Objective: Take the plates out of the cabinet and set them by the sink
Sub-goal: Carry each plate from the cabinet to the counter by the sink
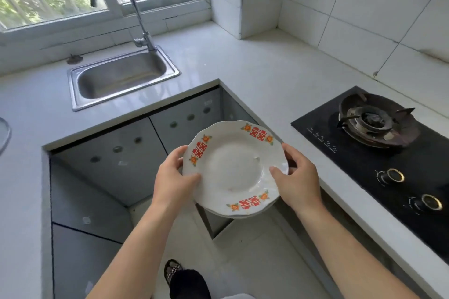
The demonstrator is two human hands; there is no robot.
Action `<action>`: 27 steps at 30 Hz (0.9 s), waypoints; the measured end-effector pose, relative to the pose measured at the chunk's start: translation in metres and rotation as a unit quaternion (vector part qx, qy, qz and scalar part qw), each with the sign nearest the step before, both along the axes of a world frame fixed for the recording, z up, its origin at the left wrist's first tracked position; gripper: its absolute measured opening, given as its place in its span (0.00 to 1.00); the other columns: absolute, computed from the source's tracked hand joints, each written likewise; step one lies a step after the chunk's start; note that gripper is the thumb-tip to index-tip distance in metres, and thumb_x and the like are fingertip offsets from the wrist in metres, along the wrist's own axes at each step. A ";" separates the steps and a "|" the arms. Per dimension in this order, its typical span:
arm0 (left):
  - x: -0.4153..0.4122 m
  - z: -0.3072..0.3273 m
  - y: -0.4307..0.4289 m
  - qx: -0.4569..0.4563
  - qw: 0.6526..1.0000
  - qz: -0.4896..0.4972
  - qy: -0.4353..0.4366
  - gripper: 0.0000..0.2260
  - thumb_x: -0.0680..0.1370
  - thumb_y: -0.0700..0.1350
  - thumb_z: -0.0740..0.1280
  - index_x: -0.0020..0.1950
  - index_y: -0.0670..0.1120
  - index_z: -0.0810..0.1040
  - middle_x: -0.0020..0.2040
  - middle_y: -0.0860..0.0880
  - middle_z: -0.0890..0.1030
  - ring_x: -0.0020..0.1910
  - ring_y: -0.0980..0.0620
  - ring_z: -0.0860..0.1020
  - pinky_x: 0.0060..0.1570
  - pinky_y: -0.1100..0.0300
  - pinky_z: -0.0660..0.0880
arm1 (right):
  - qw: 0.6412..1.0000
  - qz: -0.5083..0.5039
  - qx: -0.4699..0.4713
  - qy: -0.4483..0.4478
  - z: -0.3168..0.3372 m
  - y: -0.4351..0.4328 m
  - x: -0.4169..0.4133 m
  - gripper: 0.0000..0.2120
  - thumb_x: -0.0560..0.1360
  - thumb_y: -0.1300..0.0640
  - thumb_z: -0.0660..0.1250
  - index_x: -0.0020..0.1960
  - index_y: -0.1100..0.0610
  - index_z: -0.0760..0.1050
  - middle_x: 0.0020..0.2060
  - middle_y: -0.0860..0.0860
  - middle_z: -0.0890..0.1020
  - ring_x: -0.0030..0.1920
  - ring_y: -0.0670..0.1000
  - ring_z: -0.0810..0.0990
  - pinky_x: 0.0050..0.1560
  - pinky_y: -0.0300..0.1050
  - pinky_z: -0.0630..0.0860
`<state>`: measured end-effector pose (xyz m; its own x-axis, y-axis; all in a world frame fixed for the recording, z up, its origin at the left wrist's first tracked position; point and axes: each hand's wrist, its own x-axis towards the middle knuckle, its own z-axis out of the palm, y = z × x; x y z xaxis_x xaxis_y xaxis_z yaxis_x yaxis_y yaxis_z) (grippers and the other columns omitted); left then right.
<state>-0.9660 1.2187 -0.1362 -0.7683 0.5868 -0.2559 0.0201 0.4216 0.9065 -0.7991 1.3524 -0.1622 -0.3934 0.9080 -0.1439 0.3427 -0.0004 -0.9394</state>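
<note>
The plates (233,170) are held in mid-air in the lower middle of the frame, over the floor (243,262) and in front of the grey cabinet doors (109,153), well apart from the sink (72,90) at upper left. A second rim is seen under the patterned top plate, so a stack is judged to be carried; how many cannot be told. The left rim is pinched by the left hand (170,177) and the right rim by the right hand (298,177): each thumb is pressed on the top face, while the other fingers are curled round the edge and mostly hidden below.

Several failures can be foreseen. The glazed top plate could slide off the one beneath if the stack were tilted during the carry, since only thumb pressure is applied from above. The stack has to be raised past the counter (243,60) edge in mid-frame, and a rim could be chipped if that edge were clipped. If the stack were lowered flat, the fingers underneath could be trapped. A plate could also tip into the basin if it were set too close to the sink's rim
</note>
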 end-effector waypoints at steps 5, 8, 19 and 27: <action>-0.075 -0.005 -0.030 -0.005 0.999 0.040 0.016 0.25 0.69 0.35 0.68 0.64 0.54 0.72 0.50 0.56 0.80 0.47 0.58 0.79 0.45 0.53 0.79 | 0.999 0.040 0.000 0.003 -0.001 -0.016 -0.083 0.23 0.72 0.63 0.70 0.63 0.47 0.72 0.54 0.45 0.79 0.56 0.51 0.79 0.48 0.55 0.81; -0.129 -0.007 -0.054 -0.019 0.998 0.054 0.034 0.24 0.70 0.37 0.69 0.61 0.56 0.72 0.48 0.57 0.80 0.47 0.56 0.79 0.46 0.50 0.80 | 0.998 0.069 0.006 0.000 -0.001 -0.030 -0.144 0.23 0.72 0.63 0.70 0.63 0.48 0.72 0.52 0.43 0.77 0.54 0.53 0.80 0.47 0.55 0.82; -0.293 -0.009 -0.156 -0.052 0.981 0.175 0.071 0.23 0.67 0.36 0.68 0.54 0.60 0.70 0.46 0.58 0.80 0.46 0.54 0.79 0.46 0.47 0.79 | 0.983 0.182 -0.001 -0.010 -0.007 -0.101 -0.355 0.26 0.68 0.62 0.69 0.64 0.47 0.72 0.53 0.42 0.80 0.47 0.47 0.82 0.49 0.53 0.81; -0.360 -0.010 -0.179 -0.064 0.965 0.244 0.070 0.23 0.70 0.36 0.68 0.58 0.57 0.70 0.42 0.62 0.75 0.46 0.55 0.76 0.43 0.55 0.77 | 0.969 0.243 0.008 -0.035 0.001 -0.115 -0.445 0.23 0.68 0.64 0.67 0.55 0.40 0.73 0.43 0.36 0.79 0.43 0.48 0.82 0.41 0.45 0.80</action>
